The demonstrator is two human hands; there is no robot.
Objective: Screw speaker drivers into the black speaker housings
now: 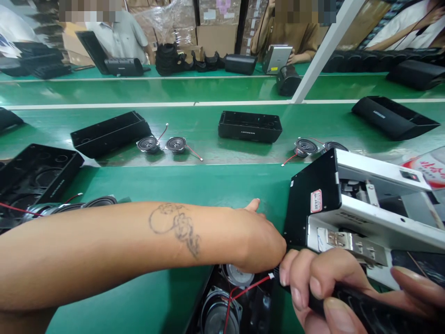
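Gripping a black tool (368, 304) at lower right, right hand (333, 283) has fingers (315, 286) clamped round it. Left hand (262, 239) just beside it, over open black case (257, 308) on green desk (194, 183); left fingers mostly hidden, can't tell if apart or together. Case sits bottom centre, two speaker drivers (222, 319) and red wires (252, 285) in it. Black-and-white machine (318, 227) at right.

Drivers (219, 319) in casing (259, 311), machine (313, 211) right

Green strip (194, 125): speaker housings (248, 131), 4 loose drivers (175, 144). Green worktop (174, 183): machine (314, 225), driver-filled black housing (259, 308).
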